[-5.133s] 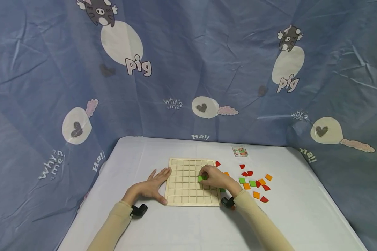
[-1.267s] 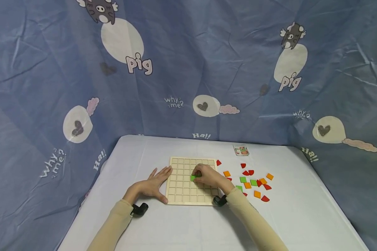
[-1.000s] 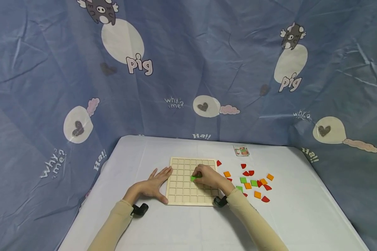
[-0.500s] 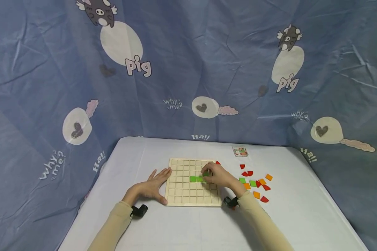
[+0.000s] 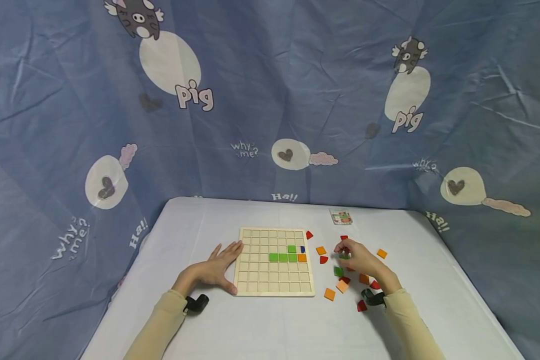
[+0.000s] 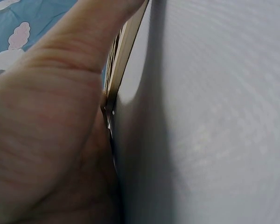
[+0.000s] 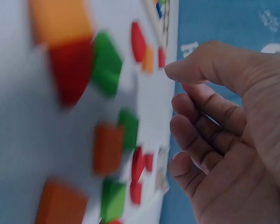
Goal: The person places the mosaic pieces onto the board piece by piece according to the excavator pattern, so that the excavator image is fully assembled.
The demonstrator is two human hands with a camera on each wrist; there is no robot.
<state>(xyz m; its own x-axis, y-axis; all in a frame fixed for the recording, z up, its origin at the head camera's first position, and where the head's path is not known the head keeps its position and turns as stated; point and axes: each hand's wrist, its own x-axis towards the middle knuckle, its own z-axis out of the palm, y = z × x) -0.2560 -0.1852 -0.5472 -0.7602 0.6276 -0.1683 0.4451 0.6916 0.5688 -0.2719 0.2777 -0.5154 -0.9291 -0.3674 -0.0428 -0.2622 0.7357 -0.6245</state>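
My left hand (image 5: pixel 215 270) rests with spread fingers against the left edge of a square wooden grid board (image 5: pixel 270 276); the left wrist view shows the palm close to the table beside the board's rim (image 6: pixel 126 46). Green square tiles (image 5: pixel 283 257) form a row on the board, with an orange square tile (image 5: pixel 302 258) at its right end. Above are one more green tile (image 5: pixel 292 249) and a small blue piece (image 5: pixel 303 249). My right hand (image 5: pixel 360 259) hovers over loose pieces right of the board. Thumb and fingers (image 7: pixel 184 130) stand apart, holding nothing.
Loose orange squares (image 5: pixel 329 294), red quarter-round pieces (image 5: pixel 362 305) and green squares (image 5: pixel 338 271) lie scattered right of the board, some under the right hand. A picture card (image 5: pixel 341 217) lies at the back of the white table. A blue printed curtain (image 5: pixel 234 100) hangs behind.
My right hand has moved right, off the board, uncovering the green row, orange tile and blue piece. Some loose pieces lie in different spots. My left hand has stayed at the board's edge.
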